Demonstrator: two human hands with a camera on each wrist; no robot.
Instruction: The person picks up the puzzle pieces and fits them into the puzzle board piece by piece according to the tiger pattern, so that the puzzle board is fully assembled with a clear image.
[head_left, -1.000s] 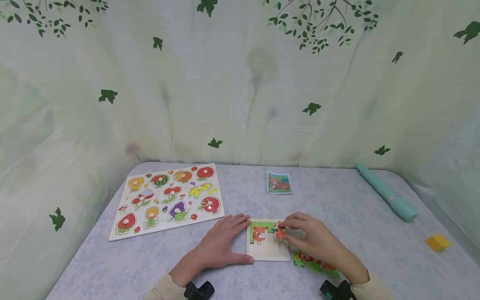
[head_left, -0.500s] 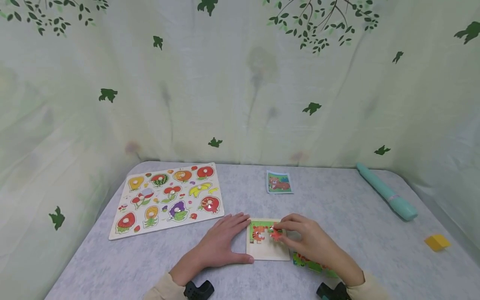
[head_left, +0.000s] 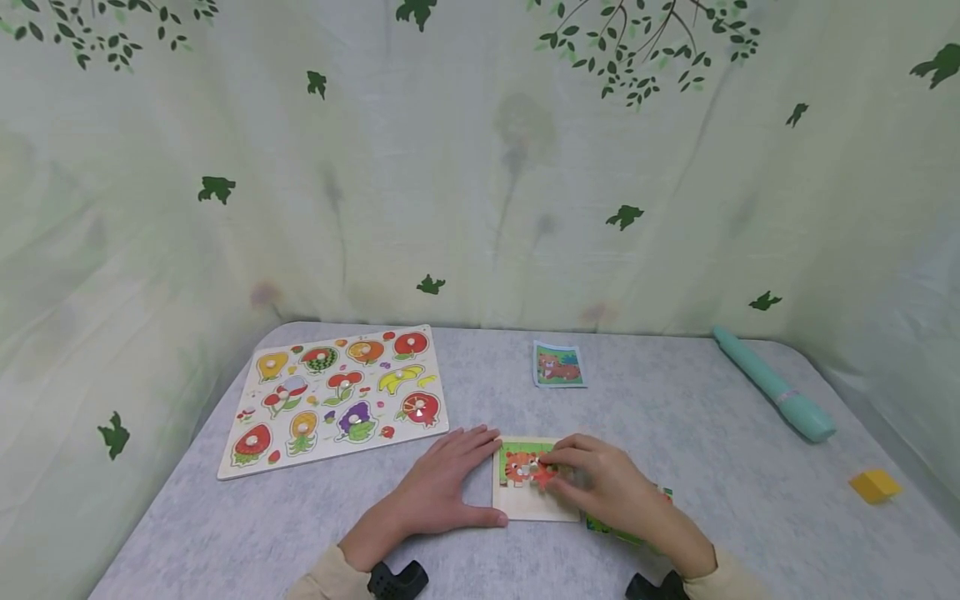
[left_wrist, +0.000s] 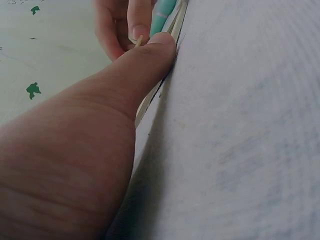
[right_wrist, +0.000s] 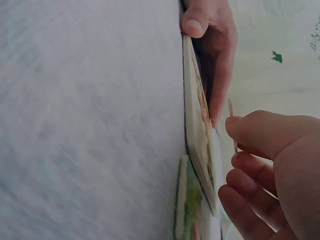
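A small wooden puzzle board [head_left: 525, 507] lies on the table with some pieces fitted along its top and left, one showing an orange animal's face [head_left: 516, 467]. My left hand [head_left: 442, 487] rests on the table, straight fingers and thumb touching the board's left side and lower corner. Between thumb and fingertips my right hand [head_left: 611, 487] pinches a thin orange-red puzzle piece [head_left: 543, 475]. The right wrist view shows this puzzle piece [right_wrist: 231, 107] edge-on, raised off the board. Loose puzzle pieces [head_left: 611, 531] lie right of the board, partly hidden under my right forearm.
A large fruit puzzle board [head_left: 322, 458] lies at the left. Behind the small board is a picture card [head_left: 559, 367] with an animal on it. A teal tapered stick [head_left: 772, 390] and a yellow block [head_left: 874, 485] are at the right. A leaf-printed curtain [head_left: 480, 167] hangs behind the table.
My right hand has moved left and slightly down over the board, bringing the pinched puzzle piece beside the orange face. My left hand has stayed in place.
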